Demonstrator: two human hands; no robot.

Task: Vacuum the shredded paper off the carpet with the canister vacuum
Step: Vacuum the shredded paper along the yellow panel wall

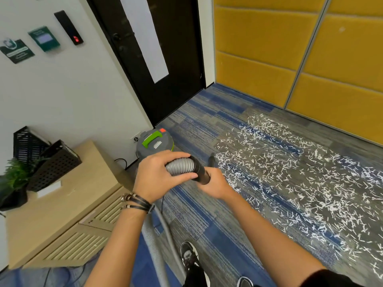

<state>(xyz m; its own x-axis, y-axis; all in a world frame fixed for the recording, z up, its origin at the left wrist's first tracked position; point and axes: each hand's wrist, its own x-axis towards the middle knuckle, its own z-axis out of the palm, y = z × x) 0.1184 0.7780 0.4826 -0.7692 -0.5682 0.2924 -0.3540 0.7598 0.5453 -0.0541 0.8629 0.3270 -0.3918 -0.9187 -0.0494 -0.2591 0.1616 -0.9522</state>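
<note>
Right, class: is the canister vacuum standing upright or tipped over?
Upright: the canister vacuum has its green handle on top, facing up; the left hand hides its base.

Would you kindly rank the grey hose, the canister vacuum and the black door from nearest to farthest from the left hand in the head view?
1. Grey hose: gripped in the left hand.
2. Canister vacuum: on the floor just beyond it.
3. Black door: behind the vacuum, farthest.

Left: white wall (72, 90), closed black door (178, 79). Right: yellow padded panels (259, 38). Floor: blue-grey striped carpet (196, 125). Slatted wooden cabinet (62, 204) against wall.
</note>
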